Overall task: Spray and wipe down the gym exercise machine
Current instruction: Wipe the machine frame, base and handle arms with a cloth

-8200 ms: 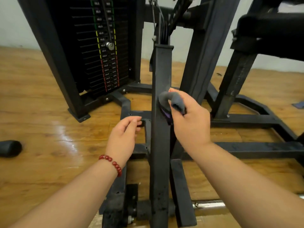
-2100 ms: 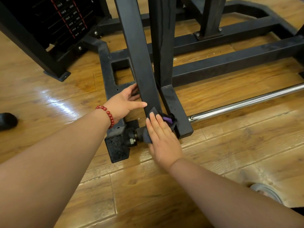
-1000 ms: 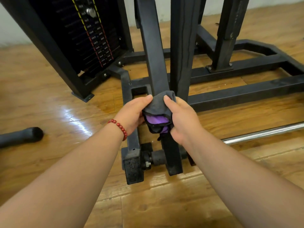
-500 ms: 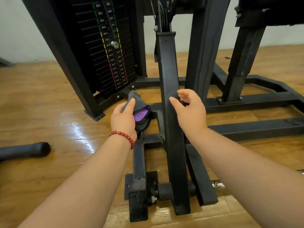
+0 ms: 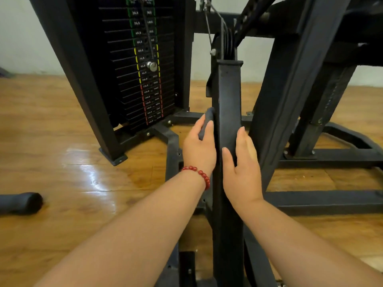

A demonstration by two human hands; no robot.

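**Friend:** Which hand is doing the wiping now?

**Me:** My left hand [image 5: 199, 148]. It's gripping the grey cloth [image 5: 206, 123] in its fingers and pressing it against the left face of the post [image 5: 227, 96], about halfway up.

**Friend:** Wasn't the cloth on the other side a moment ago?

**Me:** Yes. A second ago both hands were bunching it low on the post. Half a second ago the left was holding it clear of the metal. Now it's touching.

**Friend:** And the right?

**Me:** My right hand [image 5: 241, 162] is holding nothing. Its fingers are lying straight along the post's right side with the thumb on the front face, just bracing.

**Friend:** What is the swap telling you about the job?

**Me:** I'm judging that the front and right side are dealt with. I'm starting on the left face, which the left hand is reaching more easily.

**Friend:** What's standing around you?

**Me:** The weight stack [image 5: 145, 69] is standing behind and to the left of the post. More of the machine [image 5: 290, 96] is rising just to its right. A dark roller [image 5: 20, 203] is lying on the floor [image 5: 62, 141], well off to the left.

**Friend:** Any spray bottle?

**Me:** I'm not seeing one. So I'm only wiping for now, and I'm guessing much of the machine is waiting its turn.
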